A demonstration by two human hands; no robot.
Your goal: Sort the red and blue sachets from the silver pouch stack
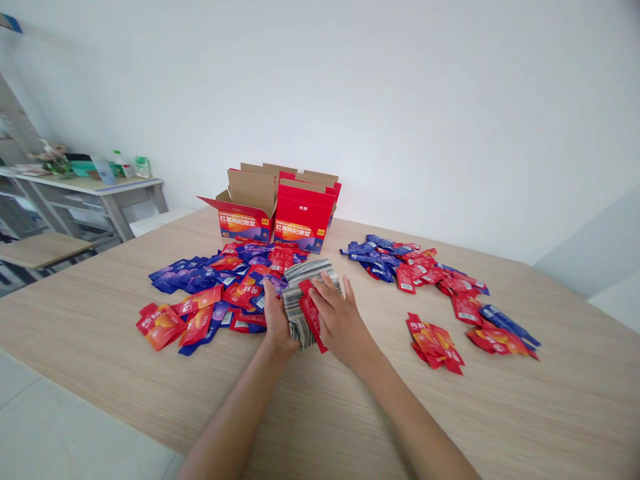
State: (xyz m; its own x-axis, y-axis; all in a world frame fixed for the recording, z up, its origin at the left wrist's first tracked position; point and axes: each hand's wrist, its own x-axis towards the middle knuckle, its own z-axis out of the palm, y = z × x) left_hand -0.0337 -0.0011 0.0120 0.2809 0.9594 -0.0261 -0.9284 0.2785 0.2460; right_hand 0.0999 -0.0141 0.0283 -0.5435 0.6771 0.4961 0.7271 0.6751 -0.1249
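Head view: left hand [278, 321], thumb raised, holds striped cloth [294, 308]. Right hand [344, 323] has fingers slightly spread over red packet [312, 319] on cloth; thumb hidden, cannot tell if gripping or only pressing. Packet between hands, beside mixed pile [193, 277], before boxes [305, 215]. Step in hand: probably wiping packet. Next move calls for steady left palm, light right-hand pressure.

A red sachet [311, 313] lies slanted against a grey-striped bundle [294, 303].
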